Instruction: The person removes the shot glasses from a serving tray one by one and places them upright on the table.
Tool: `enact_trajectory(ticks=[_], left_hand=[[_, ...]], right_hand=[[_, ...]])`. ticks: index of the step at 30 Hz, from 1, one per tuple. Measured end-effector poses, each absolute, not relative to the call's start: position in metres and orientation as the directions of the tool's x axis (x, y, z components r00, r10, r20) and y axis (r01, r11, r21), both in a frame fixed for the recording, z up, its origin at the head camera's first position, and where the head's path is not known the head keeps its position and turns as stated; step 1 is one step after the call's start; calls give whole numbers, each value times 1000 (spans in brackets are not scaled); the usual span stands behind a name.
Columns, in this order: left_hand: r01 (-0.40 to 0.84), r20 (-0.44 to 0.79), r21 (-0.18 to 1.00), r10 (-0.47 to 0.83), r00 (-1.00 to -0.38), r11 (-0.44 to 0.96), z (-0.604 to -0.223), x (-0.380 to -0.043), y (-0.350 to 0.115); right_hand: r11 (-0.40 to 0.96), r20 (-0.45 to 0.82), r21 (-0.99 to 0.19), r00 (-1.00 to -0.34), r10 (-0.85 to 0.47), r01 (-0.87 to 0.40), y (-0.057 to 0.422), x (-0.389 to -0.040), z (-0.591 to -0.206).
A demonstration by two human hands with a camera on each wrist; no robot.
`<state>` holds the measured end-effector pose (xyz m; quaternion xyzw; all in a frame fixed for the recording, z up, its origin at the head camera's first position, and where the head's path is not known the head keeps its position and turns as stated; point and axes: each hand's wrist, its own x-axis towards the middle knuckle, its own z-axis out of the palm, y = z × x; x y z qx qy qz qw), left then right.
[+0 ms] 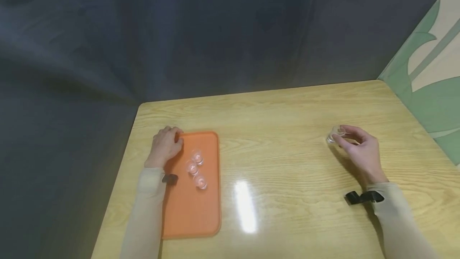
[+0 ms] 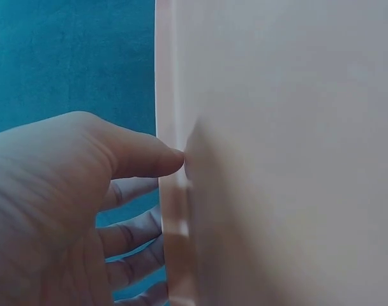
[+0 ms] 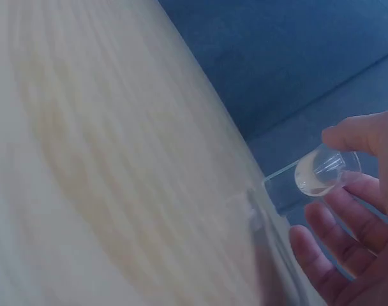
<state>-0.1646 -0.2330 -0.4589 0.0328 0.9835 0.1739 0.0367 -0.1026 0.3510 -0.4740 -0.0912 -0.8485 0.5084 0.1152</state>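
Thumb and forefinger of the right hand (image 1: 362, 156) are clamped near the rim of a small clear cup (image 3: 318, 171); in the right wrist view its other fingers stand apart, slightly bent. The cup is over the right side of the table (image 1: 287, 123), its narrow base toward the wood; whether it touches the surface cannot be told.

The left hand (image 1: 163, 148) pinches the left edge of an orange tray (image 1: 192, 221), close to its far left corner. In the left wrist view the thumb lies on the inner side of the rim, and the other fingers are at the outer side, slightly apart.

On the tray, in its far half, three more clear cups (image 1: 193, 168) stand near one another in a bent row, just right of the left hand. The tray lies on the left part of the table, well apart from the held cup.

Each beige sleeve (image 1: 143, 211) has a black device (image 1: 363, 197) at the wrist. Beyond the table's far edge hangs a dark curtain (image 1: 230, 31); on the right is a green leaf-patterned panel (image 1: 436, 75).
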Motion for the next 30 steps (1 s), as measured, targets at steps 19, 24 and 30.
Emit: enact_trajectory(ticks=[19,24,30], left_hand=[[37,-69,355,66,-995,934,-456,-164,-232],[34,-71,361,64,-995,932,-457,-164,-233],[34,-69,370,64,-996,928,-460,-163,-232]], right_hand=[[499,92,-865,-961,259,52,355,-103,-477],[516,120,-856,-962,245,24,353,-106,-474],[471,195,-881,-940,279,-43,349,-105,-466]])
